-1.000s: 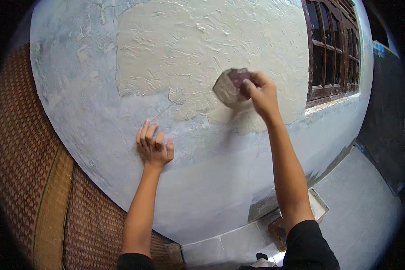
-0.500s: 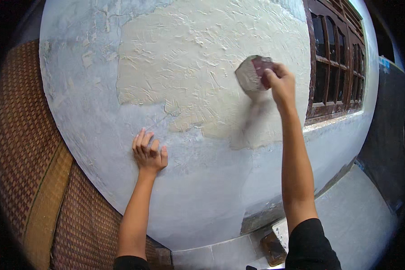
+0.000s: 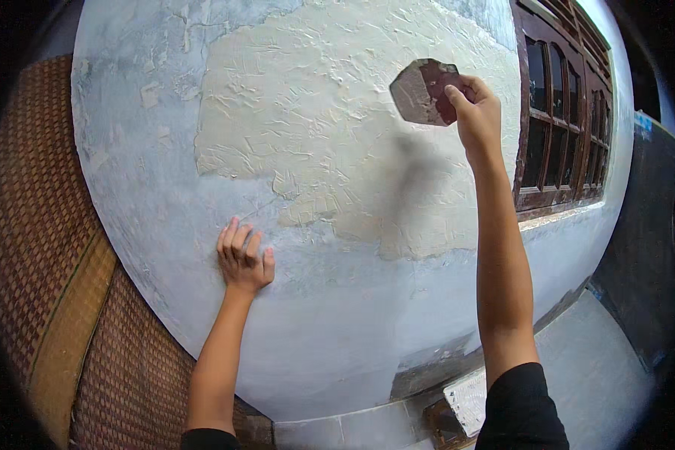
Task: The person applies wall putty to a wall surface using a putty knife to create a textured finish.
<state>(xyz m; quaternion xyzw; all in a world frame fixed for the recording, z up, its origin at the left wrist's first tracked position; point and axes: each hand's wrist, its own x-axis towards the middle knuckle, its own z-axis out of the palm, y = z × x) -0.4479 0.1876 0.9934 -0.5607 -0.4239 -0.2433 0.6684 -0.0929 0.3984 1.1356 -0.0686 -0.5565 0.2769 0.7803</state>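
Note:
My right hand (image 3: pixel 476 112) pinches a flat, many-sided putty scraper (image 3: pixel 420 91) by its edge. The scraper is dark red near my fingers, with greyish putty smeared over its far part. It is held up in front of a wide cream putty patch (image 3: pixel 300 97) with raised ridges; its blurred shadow falls lower on the patch, so it seems off the surface. Lower left, my left hand (image 3: pixel 244 259) rests with bent, parted fingers on the pale blue-grey wall (image 3: pixel 322 322), below the patch's ragged edge, holding nothing.
A brown wooden window (image 3: pixel 562 112) with a pale sill is set in the wall at right. Woven brown panels (image 3: pixel 41 187) stand along the left. On the floor near my right sleeve sits a wooden box (image 3: pixel 446 424) with a white-smeared board (image 3: pixel 469 397) on it.
My right hand has moved up with the scraper, and the scraper's shadow now lies farther from it. The left hand stays at the same spot on the wall.

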